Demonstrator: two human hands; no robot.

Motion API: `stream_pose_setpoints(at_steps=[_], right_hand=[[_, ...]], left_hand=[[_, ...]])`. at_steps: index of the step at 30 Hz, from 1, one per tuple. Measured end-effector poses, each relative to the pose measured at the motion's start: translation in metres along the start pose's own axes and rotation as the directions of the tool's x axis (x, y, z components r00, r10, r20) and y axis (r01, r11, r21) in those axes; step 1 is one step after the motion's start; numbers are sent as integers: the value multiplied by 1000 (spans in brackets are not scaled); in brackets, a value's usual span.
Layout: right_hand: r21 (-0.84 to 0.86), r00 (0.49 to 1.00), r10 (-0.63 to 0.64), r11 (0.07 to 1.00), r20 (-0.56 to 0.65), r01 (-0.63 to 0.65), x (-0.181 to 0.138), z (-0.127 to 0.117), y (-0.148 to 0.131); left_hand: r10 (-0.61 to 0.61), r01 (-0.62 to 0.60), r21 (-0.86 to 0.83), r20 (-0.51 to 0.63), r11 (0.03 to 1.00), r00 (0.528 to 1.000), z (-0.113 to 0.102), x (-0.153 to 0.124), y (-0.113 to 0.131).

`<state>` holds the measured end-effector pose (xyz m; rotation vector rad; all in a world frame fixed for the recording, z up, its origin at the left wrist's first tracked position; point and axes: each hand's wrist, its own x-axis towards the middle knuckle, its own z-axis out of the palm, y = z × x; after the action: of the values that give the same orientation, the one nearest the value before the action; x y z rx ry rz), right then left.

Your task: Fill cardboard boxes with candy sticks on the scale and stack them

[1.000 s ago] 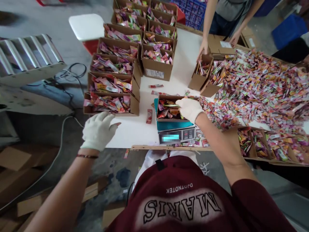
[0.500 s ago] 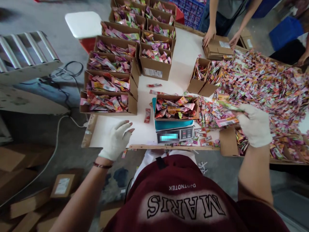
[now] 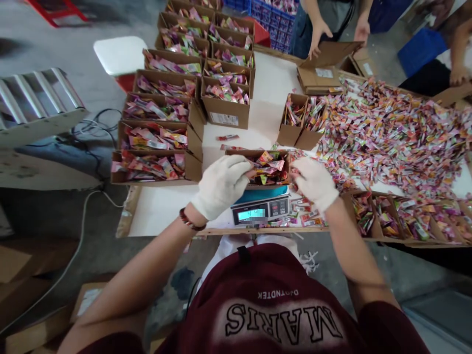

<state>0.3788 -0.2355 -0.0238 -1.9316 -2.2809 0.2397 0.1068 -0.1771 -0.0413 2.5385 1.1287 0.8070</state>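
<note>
An open cardboard box (image 3: 255, 187) filled with small candy sachets (image 3: 266, 167) sits on the teal platform of a digital scale (image 3: 260, 209) with a lit display. My left hand (image 3: 222, 186), in a white glove with bare fingertips, is at the box's left end. Its fingers curl over the rim, covering that corner. At the opposite end, my right hand (image 3: 316, 183), gloved alike, has its bent fingers against the right wall. Both hands appear to grip the box, though the thumbs are partly hidden. Loose sachets (image 3: 306, 209) lie beside the scale.
Two rows of filled boxes (image 3: 193, 167) stand at the left and back. A large sachet heap (image 3: 398, 137) covers the right side, with more filled boxes (image 3: 400, 216) along the front edge. A co-worker's hand (image 3: 319, 37) is above flat cardboard (image 3: 319, 78).
My left hand has moved right and up to the box. My right hand has come left from the heap to its other end, no longer showing the sachets. The co-worker's cardboard has been opened upward.
</note>
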Motion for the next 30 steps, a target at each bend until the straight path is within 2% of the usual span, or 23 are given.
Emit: stream_pose_setpoints(at_steps=[2, 4, 6, 9, 11, 14, 16, 19, 22, 25, 28, 30], right_hand=[[-118, 991, -49, 991, 126, 64, 31, 13, -20], [-242, 968, -17, 967, 252, 80, 58, 24, -34], [-315, 933, 25, 944, 358, 95, 75, 31, -40], [-320, 908, 4, 936, 420, 144, 83, 27, -39], [-304, 933, -22, 942, 360, 140, 76, 13, -34], [-226, 978, -71, 967, 196, 116, 49, -18, -16], [-125, 990, -109, 985, 89, 120, 23, -37, 6], [-23, 998, -32, 999, -55, 31, -24, -49, 51], [8, 975, 191, 981, -113, -192, -75, -35, 97], [110, 921, 386, 919, -55, -379, -119, -8, 126], [174, 880, 474, 869, -31, -463, -148, 15, 139], [85, 840, 542, 839, -43, -537, -161, 26, 145]], left_hand=[[-22, 10, 116, 105, 993, 994, 9, 2, 4], [-72, 22, 213, 232, 977, 970, 15, 2, 5], [-126, 43, 264, 306, 964, 944, 19, 0, 3], [-161, 87, 248, 295, 965, 942, 22, -6, 0], [-163, 120, 197, 219, 973, 962, 22, -11, -3], [-171, 161, 118, 84, 980, 982, 15, -20, -8], [-184, 180, 91, 44, 980, 982, 7, -29, -14], [-205, 203, 64, 22, 977, 979, -5, -46, -26], [-229, 228, 47, 4, 972, 973, -15, -63, -39], [-223, 222, 59, 15, 973, 975, -21, -65, -45], [-192, 192, 61, -8, 979, 981, -20, -44, -40], [-157, 158, 35, -31, 987, 987, -15, -22, -32]])
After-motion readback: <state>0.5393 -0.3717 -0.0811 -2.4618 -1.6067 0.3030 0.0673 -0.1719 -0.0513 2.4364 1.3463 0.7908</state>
